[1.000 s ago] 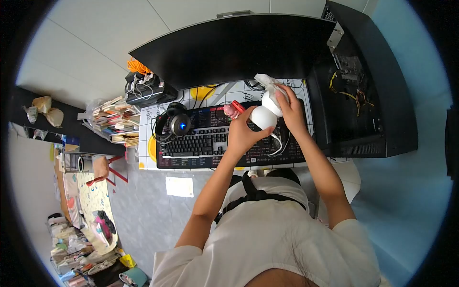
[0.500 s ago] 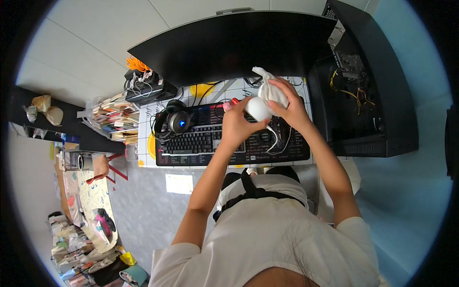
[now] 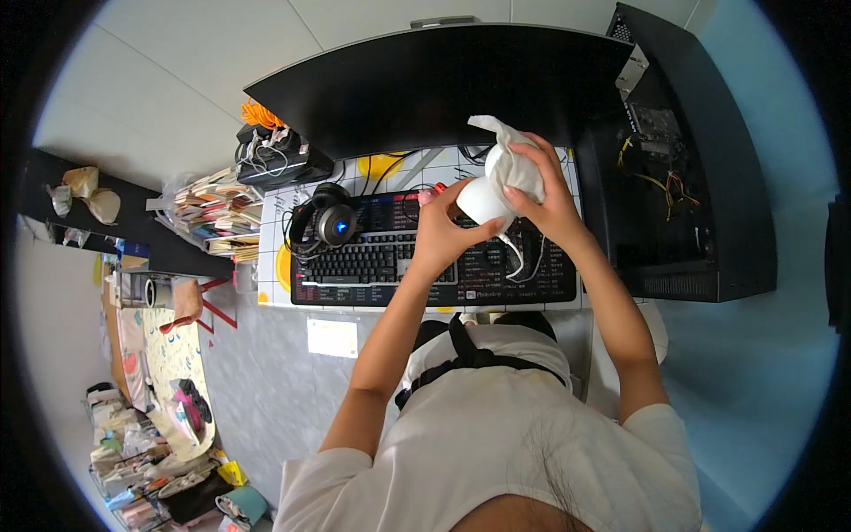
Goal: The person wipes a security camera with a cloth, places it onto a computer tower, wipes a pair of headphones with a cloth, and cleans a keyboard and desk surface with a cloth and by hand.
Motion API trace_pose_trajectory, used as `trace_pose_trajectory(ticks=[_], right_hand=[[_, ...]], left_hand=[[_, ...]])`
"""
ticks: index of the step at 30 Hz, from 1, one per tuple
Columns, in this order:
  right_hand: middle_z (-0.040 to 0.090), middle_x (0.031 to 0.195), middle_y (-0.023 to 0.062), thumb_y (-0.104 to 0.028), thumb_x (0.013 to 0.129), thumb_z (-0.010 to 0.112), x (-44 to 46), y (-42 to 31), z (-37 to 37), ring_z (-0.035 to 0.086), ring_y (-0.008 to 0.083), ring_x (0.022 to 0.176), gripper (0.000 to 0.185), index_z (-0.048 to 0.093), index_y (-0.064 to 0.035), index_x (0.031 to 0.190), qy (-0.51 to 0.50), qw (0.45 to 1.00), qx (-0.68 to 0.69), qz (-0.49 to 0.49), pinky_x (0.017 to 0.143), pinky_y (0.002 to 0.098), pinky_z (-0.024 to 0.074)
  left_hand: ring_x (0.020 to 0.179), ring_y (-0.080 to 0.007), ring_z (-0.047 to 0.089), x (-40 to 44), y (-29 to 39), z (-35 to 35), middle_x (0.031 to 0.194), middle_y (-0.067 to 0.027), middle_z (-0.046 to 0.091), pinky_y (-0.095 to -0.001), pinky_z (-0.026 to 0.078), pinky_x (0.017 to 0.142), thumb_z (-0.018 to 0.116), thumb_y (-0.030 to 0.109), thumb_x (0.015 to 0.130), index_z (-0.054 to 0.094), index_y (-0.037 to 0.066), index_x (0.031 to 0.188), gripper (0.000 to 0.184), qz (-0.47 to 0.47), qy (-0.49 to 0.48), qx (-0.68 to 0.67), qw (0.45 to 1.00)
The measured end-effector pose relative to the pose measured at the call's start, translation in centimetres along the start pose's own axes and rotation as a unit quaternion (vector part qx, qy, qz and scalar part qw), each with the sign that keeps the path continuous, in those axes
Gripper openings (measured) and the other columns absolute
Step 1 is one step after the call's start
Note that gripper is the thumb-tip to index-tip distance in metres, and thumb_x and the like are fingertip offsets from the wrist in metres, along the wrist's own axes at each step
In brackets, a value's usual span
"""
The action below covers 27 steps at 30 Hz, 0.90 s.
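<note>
Above the keyboard [image 3: 355, 262], my left hand [image 3: 443, 232] grips a smooth, rounded white device [image 3: 481, 202] with thumb and fingers. A white cable [image 3: 518, 257] hangs from its lower side onto the dark desk mat [image 3: 550, 288]. My right hand [image 3: 554, 204] is closed around a crumpled white cloth or tissue [image 3: 521, 173] and presses it against the device's right side. One end of the cloth sticks up beyond my fingers. What kind of device it is cannot be made out.
Behind stands a wide black monitor [image 3: 443, 89]. At the right is an open black computer case [image 3: 700, 177] with wires showing. Left of the keyboard lie headphones [image 3: 335, 226] with a blue light, a black box [image 3: 284, 164] with cables, and stacked papers [image 3: 213, 204].
The cloth has shifted slightly in my right hand, its loose end now spread more to the left. Both hands still hold the device and cloth in nearly the same place.
</note>
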State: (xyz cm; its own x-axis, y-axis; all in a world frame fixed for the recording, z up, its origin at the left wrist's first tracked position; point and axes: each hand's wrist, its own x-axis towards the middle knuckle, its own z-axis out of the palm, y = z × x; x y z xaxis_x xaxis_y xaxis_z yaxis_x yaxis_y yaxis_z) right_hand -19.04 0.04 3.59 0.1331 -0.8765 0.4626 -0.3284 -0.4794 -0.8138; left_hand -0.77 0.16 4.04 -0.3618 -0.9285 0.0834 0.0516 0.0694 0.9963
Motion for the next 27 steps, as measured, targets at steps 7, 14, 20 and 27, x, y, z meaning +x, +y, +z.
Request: trace_pose_trajectory(ticks=[7, 14, 20, 27], right_hand=[[0.049, 0.119, 0.0137, -0.017, 0.068, 0.065, 1.9, -2.2, -1.8, 0.049, 0.0285, 0.108, 0.05, 0.051, -0.0095, 0.116, -0.078, 0.983, -0.144, 0.083, 0.091, 0.0351, 0.0391], [0.053, 0.114, 0.0142, -0.018, 0.069, 0.066, 2.0, -1.1, -1.2, 0.051, 0.0288, 0.106, 0.047, 0.053, -0.0076, 0.113, -0.062, 0.984, -0.141, 0.084, 0.089, 0.0354, 0.0407], [0.054, 0.115, 0.0111, -0.02, 0.071, 0.065, 2.7, -0.8, -0.4, 0.049, 0.0293, 0.109, 0.041, 0.056, -0.0109, 0.11, -0.092, 0.945, -0.258, 0.178, 0.092, 0.039, 0.0391], [0.033, 0.138, 0.0042, -0.022, 0.088, 0.047, -1.0, -1.5, 2.2, 0.019, 0.0247, 0.132, 0.039, 0.045, -0.0128, 0.125, -0.051, 0.955, -0.278, -0.085, 0.107, 0.0504, 0.0114]], left_hand=[[0.084, -0.0288, 0.06, 0.3, 0.5, -0.2, 0.099, -0.0151, 0.059, -0.0349, 0.049, 0.071, 0.079, 0.029, 0.051, 0.052, 0.001, 0.107, 0.068, 0.202, 0.06, 0.426, 0.88], [0.089, -0.0289, 0.059, 0.6, 0.3, -0.7, 0.101, -0.015, 0.059, -0.0353, 0.049, 0.074, 0.078, 0.027, 0.051, 0.05, 0.001, 0.11, 0.07, 0.251, 0.054, 0.482, 0.838], [0.088, -0.0289, 0.06, 1.0, 0.1, 0.4, 0.103, -0.016, 0.059, -0.0352, 0.049, 0.074, 0.079, 0.027, 0.051, 0.052, 0.002, 0.109, 0.069, 0.318, 0.037, 0.493, 0.809], [0.089, -0.0331, 0.056, 1.6, -1.0, 0.1, 0.098, -0.0184, 0.058, -0.0375, 0.046, 0.075, 0.075, 0.02, 0.054, 0.052, 0.0, 0.106, 0.06, 0.161, 0.111, 0.337, 0.921]])
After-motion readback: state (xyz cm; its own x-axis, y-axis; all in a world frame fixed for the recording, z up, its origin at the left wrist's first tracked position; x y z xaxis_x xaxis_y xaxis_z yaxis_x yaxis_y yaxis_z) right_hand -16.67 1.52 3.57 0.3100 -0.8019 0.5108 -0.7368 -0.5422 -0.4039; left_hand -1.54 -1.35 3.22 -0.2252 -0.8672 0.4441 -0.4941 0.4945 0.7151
